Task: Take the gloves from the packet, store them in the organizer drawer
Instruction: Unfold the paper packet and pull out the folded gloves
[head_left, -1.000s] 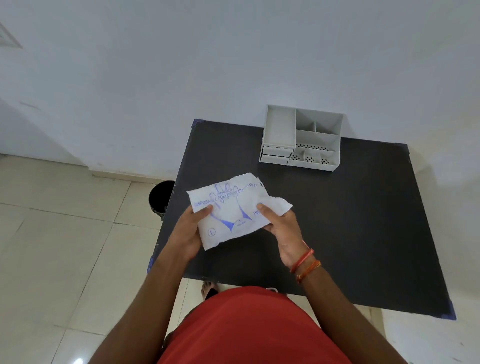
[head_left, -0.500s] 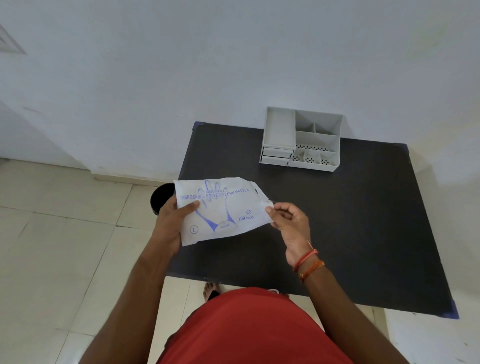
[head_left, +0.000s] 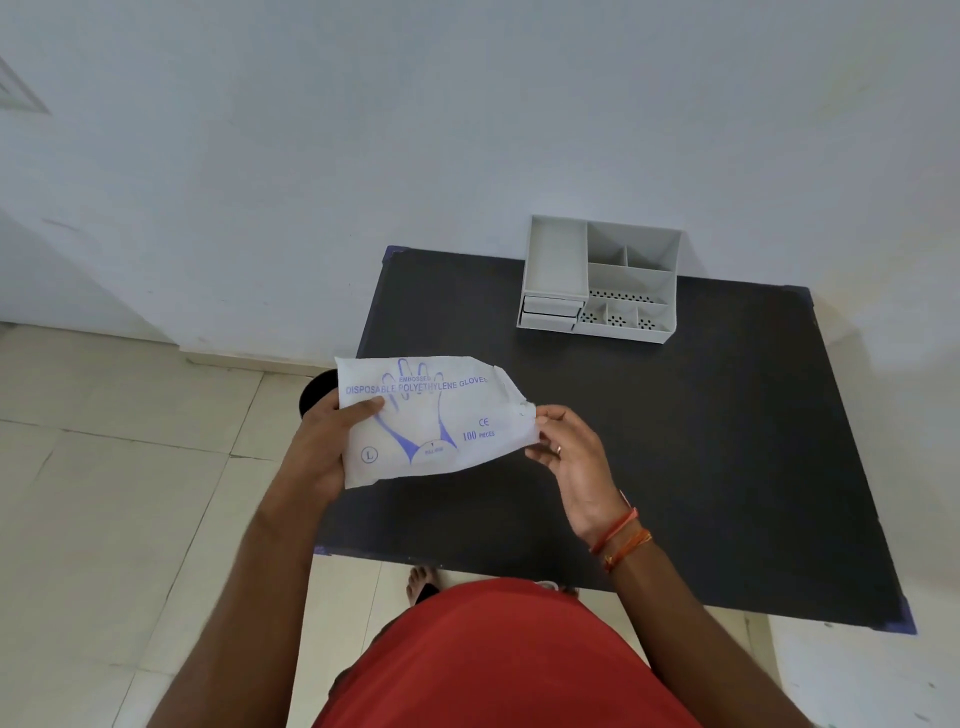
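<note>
A white glove packet (head_left: 431, 421) with blue print is held flat above the left part of the black table (head_left: 701, 467). My left hand (head_left: 324, 441) grips its left edge, thumb on top. My right hand (head_left: 569, 449) pinches the torn right end of the packet with its fingertips. No loose glove shows outside the packet. The grey organizer (head_left: 597, 280) stands at the table's far edge against the wall, with two small drawers (head_left: 550, 314) at its front left, both closed.
A black bin (head_left: 317, 395) sits on the tiled floor just left of the table, partly behind my left hand. The white wall rises right behind the organizer. My foot shows under the table's near edge.
The packet has been spread out flat and shifted left. My right hand slid from the packet's face to its torn right end.
</note>
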